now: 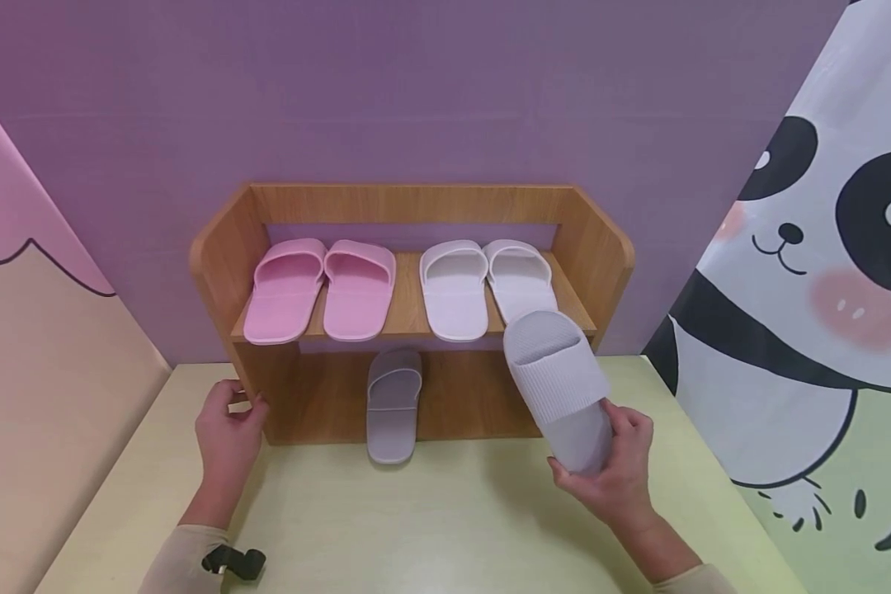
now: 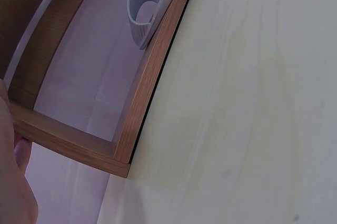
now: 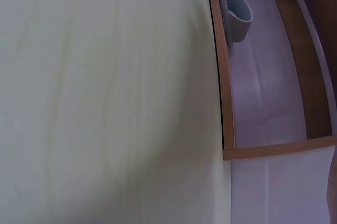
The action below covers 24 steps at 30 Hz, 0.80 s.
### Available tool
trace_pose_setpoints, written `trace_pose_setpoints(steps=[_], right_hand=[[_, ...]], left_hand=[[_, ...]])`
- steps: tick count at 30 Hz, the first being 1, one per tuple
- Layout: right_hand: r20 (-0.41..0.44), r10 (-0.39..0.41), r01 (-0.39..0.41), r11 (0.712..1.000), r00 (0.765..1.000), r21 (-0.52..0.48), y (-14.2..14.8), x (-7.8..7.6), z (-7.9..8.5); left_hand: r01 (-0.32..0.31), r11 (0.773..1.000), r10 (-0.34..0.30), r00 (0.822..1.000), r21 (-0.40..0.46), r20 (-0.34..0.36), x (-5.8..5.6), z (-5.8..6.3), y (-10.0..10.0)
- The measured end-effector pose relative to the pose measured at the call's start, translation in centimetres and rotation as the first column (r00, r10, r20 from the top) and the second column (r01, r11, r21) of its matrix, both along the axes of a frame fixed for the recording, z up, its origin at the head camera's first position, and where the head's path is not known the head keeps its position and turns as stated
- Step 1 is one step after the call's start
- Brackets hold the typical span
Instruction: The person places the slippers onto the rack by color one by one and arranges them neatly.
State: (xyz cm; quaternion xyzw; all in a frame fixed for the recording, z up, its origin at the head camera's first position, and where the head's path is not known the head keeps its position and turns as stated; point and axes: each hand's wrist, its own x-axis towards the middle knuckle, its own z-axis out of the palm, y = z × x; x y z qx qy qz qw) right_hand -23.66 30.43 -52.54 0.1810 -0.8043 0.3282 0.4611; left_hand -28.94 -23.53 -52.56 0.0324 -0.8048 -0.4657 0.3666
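My right hand (image 1: 616,470) holds a grey slipper (image 1: 560,396) near its heel end, thumb on one edge and fingers on the other. The slipper is tilted, toe up and to the left, and overlaps the rack's right front in the head view. My left hand (image 1: 230,433) pinches the front edge of the left side panel of a wooden shoe rack (image 1: 416,204); its fingers also show in the left wrist view. A matching grey slipper (image 1: 392,425) lies on the lower shelf, left of the middle, its heel end jutting past the front edge.
On the upper shelf sit a pair of pink slippers (image 1: 285,301) at the left and a pair of white slippers (image 1: 454,301) at the right. The rack stands on a pale yellow table (image 1: 386,528) against a purple wall (image 1: 416,99). A panda-printed panel (image 1: 772,421) borders the right side.
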Motion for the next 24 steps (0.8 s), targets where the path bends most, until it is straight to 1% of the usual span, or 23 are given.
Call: trace_pose_setpoints(steps=[5,9,14,17,24], right_hand=[[-0.031,0.041,-0.039,0.998,0.999,0.047,-0.5,-0.2,-0.2],[-0.063,0.066,-0.061,0.995,0.996,0.082,-1.0,-0.4,-0.1],[-0.074,0.087,-0.077,0.990,0.994,0.118,-1.4,-0.5,-0.2],[-0.077,0.095,-0.084,0.988,0.993,0.132,-1.7,-0.5,-0.4],[-0.091,0.141,-0.127,0.980,0.986,0.152,-2.4,-0.8,-0.7]], left_hand=[[0.005,1.000,-0.005,1.000,-0.004,-0.021,0.0,0.0,0.0],[0.005,1.000,-0.005,1.000,-0.002,-0.015,0.1,0.1,0.0],[-0.003,1.000,0.003,1.000,-0.003,0.003,0.1,0.1,0.1],[-0.004,1.000,0.004,1.000,-0.002,0.002,0.1,0.0,0.1],[-0.002,1.000,0.002,1.000,-0.007,-0.002,0.1,-0.1,0.1]])
